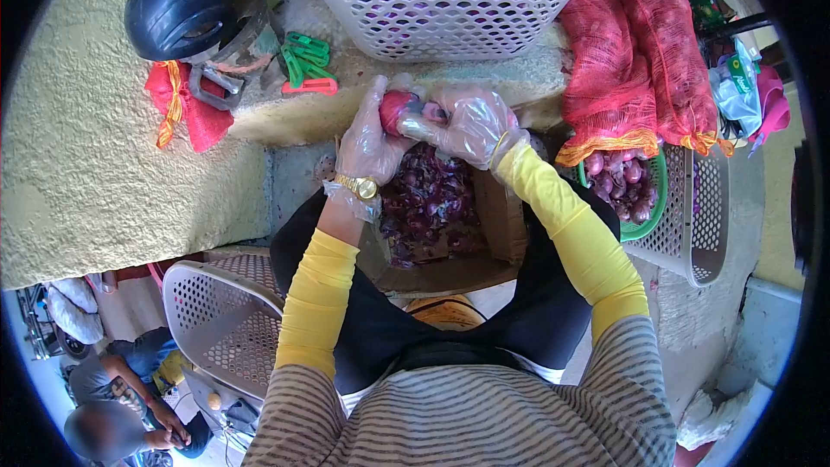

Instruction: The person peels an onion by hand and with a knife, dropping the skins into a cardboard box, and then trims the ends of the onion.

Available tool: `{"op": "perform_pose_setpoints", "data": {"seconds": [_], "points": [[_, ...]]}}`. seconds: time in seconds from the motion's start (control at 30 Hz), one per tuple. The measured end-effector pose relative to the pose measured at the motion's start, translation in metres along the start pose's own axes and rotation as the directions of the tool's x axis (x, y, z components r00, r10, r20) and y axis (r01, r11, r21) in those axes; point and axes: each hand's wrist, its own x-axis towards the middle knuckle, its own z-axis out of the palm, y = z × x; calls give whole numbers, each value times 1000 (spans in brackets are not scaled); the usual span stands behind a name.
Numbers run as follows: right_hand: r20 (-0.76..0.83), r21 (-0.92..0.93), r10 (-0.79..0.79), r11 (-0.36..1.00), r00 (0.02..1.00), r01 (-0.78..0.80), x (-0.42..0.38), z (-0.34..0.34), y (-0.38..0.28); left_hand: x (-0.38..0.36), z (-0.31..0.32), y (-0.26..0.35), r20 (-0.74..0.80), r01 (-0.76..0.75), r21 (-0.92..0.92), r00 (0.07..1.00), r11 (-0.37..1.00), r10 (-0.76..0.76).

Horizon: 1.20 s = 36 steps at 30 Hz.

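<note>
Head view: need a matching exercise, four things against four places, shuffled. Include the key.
Things
1. Red onion
2. Gold watch
3. Cardboard box
4. Green basket

Places
A. Low, between the person's legs
B. At the picture's right, next to the red mesh sacks
C. In the grip of the gloved left hand
D. Around the left wrist

Pairs: 1-C, 2-D, 3-A, 4-B
</note>
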Motion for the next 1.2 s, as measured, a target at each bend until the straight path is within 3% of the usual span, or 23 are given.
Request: {"op": "perform_pose_setpoints", "data": {"seconds": [0.2,0.4,0.47,0.5,0.57,0.63,0.77,0.83,0.87,0.97,1.2], "points": [[78,-40,-9,999,997,12,-2,-4,-4,0,-4,1,0,-46,47,999,998,46],[239,-36,-149,986,960,162,-4,-16,-11,0,-10,5,32,-27,146,999,989,22],[322,-48,-265,954,909,295,-5,-17,-13,2,-13,8,-25,-39,220,999,975,46],[391,-70,-254,950,885,303,-5,-18,-13,2,-13,7,-24,-39,220,999,975,45],[452,-60,-294,932,842,357,-7,-16,-13,1,-12,5,-61,-166,229,981,959,184],[543,-82,-279,921,792,381,-9,-11,-13,3,-14,8,-58,-151,181,985,972,164],[505,-83,-294,920,812,384,-7,-11,-5,-1,-12,13,-49,-53,25,997,998,55],[332,-68,-266,950,905,304,-5,-11,-2,-4,-9,14,-31,-42,27,999,999,43],[332,-67,-266,950,905,304,-4,-12,-2,-5,-9,13,-14,-29,29,999,999,29],[121,1,-99,995,988,99,-3,-23,-9,-3,-12,10,65,-39,115,997,993,32],[14,-114,-91,989,996,92,-1,-19,-3,-14,7,6,10,24,163,1000,986,-25]]}}
